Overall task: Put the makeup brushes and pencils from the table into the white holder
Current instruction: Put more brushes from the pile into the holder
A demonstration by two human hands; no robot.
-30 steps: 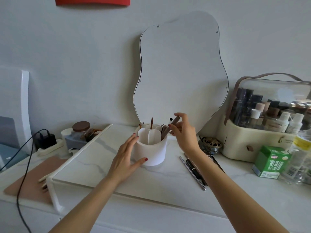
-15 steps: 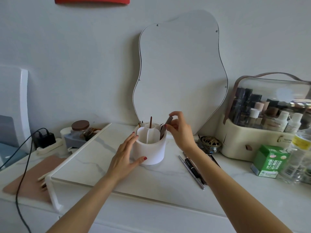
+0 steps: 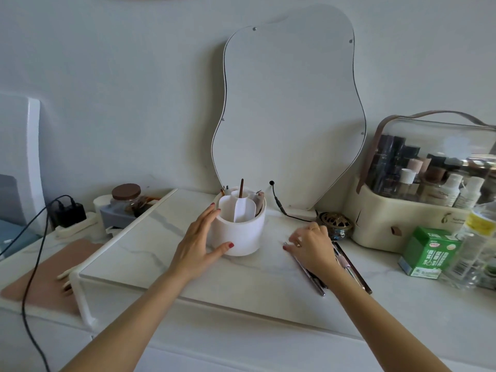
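The white holder (image 3: 239, 237) stands on the marble board (image 3: 150, 253) in front of the mirror. It has inner dividers; a thin brown brush (image 3: 241, 187) stands upright in it and a thicker brown brush (image 3: 259, 202) leans in its right compartment. My left hand (image 3: 198, 242) cups the holder's left side, thumb at the front. My right hand (image 3: 314, 247) is down on the table to the holder's right, fingers spread and curled over several pencils (image 3: 312, 281) that lie flat side by side. Its fingertips touch the upper end of the leftmost one. The hand hides the pencils' middles.
A wavy mirror (image 3: 290, 116) leans on the wall behind. A black cable (image 3: 277, 202) and a brass bowl (image 3: 335, 224) sit behind my right hand. A cream cosmetic case (image 3: 402, 221), green box (image 3: 426, 251) and clear bottle (image 3: 475, 248) crowd the right. A brown-lidded jar (image 3: 126, 194) stands left.
My right hand let the thick brown brush drop into the holder's right compartment, then moved down and right onto the pencils on the table. My left hand stayed on the holder.
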